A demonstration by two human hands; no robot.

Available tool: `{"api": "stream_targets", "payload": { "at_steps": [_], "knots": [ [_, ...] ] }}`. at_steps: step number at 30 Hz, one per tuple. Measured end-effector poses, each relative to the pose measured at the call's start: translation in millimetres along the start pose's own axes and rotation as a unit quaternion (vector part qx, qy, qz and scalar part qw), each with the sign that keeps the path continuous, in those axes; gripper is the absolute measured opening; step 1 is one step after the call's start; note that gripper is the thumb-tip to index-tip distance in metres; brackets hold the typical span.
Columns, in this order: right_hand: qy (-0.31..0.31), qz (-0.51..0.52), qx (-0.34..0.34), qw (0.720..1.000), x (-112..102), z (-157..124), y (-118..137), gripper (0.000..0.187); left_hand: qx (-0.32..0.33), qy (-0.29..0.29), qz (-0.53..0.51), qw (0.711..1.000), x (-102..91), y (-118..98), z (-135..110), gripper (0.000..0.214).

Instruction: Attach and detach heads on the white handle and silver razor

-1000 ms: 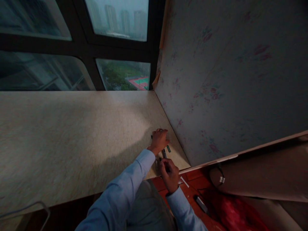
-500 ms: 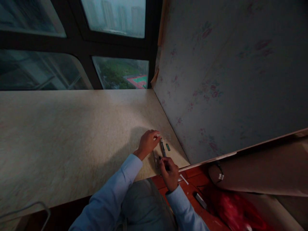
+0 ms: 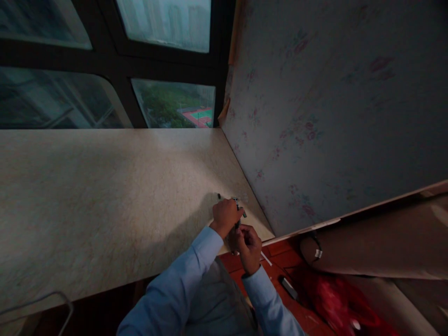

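My left hand (image 3: 226, 217) is closed over a thin dark pen-like rod (image 3: 237, 224) near the counter's right front corner. Fingers of my right hand (image 3: 249, 247) are pinched at the rod's near end, close to the left fingertips. Beyond the left hand, a small dark piece with a silvery part (image 3: 235, 199) shows at the rod's far side. A small dark green strip (image 3: 244, 213) lies just to the right. On the counter past my left knuckles sits a tiny black piece (image 3: 219, 196). My palms hide part of what I hold.
The pale marbled counter (image 3: 105, 196) runs left below a dark-framed window (image 3: 171, 105). A flower-papered wall (image 3: 315, 116) rises at the right. Below, a grey-and-black item (image 3: 289, 288) and a red bag (image 3: 332, 298) lie on the reddish floor. A bent metal tube (image 3: 66, 301) is at lower left.
My left hand has come nearer and right, from beyond the rod's far end to close beside my right hand. The tiny black piece now shows on the counter.
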State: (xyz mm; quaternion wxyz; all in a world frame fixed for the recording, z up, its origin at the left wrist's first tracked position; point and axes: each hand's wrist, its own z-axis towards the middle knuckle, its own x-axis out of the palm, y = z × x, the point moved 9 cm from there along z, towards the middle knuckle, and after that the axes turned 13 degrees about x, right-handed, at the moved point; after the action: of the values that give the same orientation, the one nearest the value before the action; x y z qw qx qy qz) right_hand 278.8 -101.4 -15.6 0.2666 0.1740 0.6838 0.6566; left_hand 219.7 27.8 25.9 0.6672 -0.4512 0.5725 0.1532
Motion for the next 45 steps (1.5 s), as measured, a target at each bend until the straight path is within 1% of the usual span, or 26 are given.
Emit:
{"api": "stream_targets", "payload": {
  "at_steps": [3,7,9,11,13,14,15,18,19,20,22,23,25,28,30,33,36,39,41,43,45],
  "knots": [
    [-0.005,-0.007,-0.007,1.000,0.1,0.2,0.9,0.020,-0.014,-0.004,-0.011,1.000,0.7,3.0,0.0,0.032],
    [-0.008,-0.007,-0.010,1.000,-0.5,-0.7,0.3,0.019,-0.028,-0.030,-0.049,0.998,-3.9,10.4,-2.3,0.028],
    [-0.005,-0.006,-0.005,1.000,-0.5,-1.1,-1.3,0.019,-0.034,-0.054,-0.088,0.994,-8.4,16.3,-3.4,0.027],
    [-0.005,-0.006,-0.002,1.000,-1.1,-1.3,-2.7,0.018,-0.035,-0.089,-0.162,0.982,-13.7,23.5,-4.4,0.028],
    [-0.008,-0.007,-0.001,1.000,-2.0,-1.3,-3.3,0.018,-0.027,-0.122,-0.277,0.953,-16.7,32.6,-6.1,0.027],
    [-0.008,-0.006,0.000,1.000,-2.3,-1.1,-3.5,0.018,-0.022,-0.129,-0.347,0.929,-16.0,37.5,-7.4,0.026],
    [-0.008,-0.004,0.001,1.000,-2.4,-0.9,-3.4,0.019,-0.019,-0.124,-0.388,0.913,-14.4,42.4,-9.5,0.025],
    [0.001,0.008,0.008,1.000,-1.8,0.4,-2.2,0.020,-0.017,-0.084,-0.454,0.887,-7.7,59.2,-21.6,0.030],
    [0.004,0.012,0.013,1.000,-1.5,1.1,-1.4,0.020,-0.021,-0.073,-0.483,0.872,-5.7,65.6,-27.6,0.030],
    [0.006,0.015,0.018,1.000,-1.2,1.9,-0.3,0.021,-0.034,-0.070,-0.554,0.829,-2.9,72.5,-34.5,0.028],
    [0.009,0.018,0.028,0.999,-0.7,3.6,2.9,0.022,-0.056,-0.080,-0.648,0.756,-3.1,86.8,-49.2,0.025],
    [0.008,0.020,0.031,0.999,-0.8,4.4,5.1,0.023,-0.064,-0.095,-0.679,0.725,-5.8,94.7,-56.7,0.025],
    [0.002,0.027,0.036,0.999,-0.5,5.3,10.6,0.025,-0.069,-0.117,-0.714,0.686,-13.1,108.1,-71.2,0.025],
    [-0.001,0.056,0.051,0.997,3.7,4.2,17.5,0.027,-0.065,-0.148,-0.742,0.651,-24.7,124.9,-90.4,0.030],
    [0.006,0.076,0.067,0.995,11.3,1.8,21.6,0.028,-0.062,-0.171,-0.760,0.624,-29.6,135.6,-100.8,0.031],
    [0.027,0.085,0.072,0.993,29.4,-2.7,33.8,0.029,-0.056,-0.199,-0.786,0.583,-31.9,151.1,-112.6,0.026],
    [0.053,0.079,0.047,0.994,52.6,-4.3,54.5,0.028,-0.046,-0.210,-0.801,0.559,-32.1,162.7,-121.6,0.023],
    [0.082,0.071,0.012,0.994,78.4,-1.5,76.5,0.026,-0.036,-0.216,-0.811,0.543,-33.3,168.2,-128.8,0.022],
    [0.102,0.066,-0.011,0.993,96.2,2.0,88.7,0.024,-0.032,-0.219,-0.822,0.524,-33.8,169.0,-131.6,0.022],
    [0.121,0.056,-0.036,0.990,114.2,5.3,98.7,0.021,-0.030,-0.210,-0.838,0.502,-32.8,166.7,-132.1,0.026],
    [0.134,0.039,-0.061,0.988,130.9,7.7,107.4,0.017,-0.033,-0.188,-0.855,0.483,-29.7,162.8,-131.5,0.032]
  ]
}}
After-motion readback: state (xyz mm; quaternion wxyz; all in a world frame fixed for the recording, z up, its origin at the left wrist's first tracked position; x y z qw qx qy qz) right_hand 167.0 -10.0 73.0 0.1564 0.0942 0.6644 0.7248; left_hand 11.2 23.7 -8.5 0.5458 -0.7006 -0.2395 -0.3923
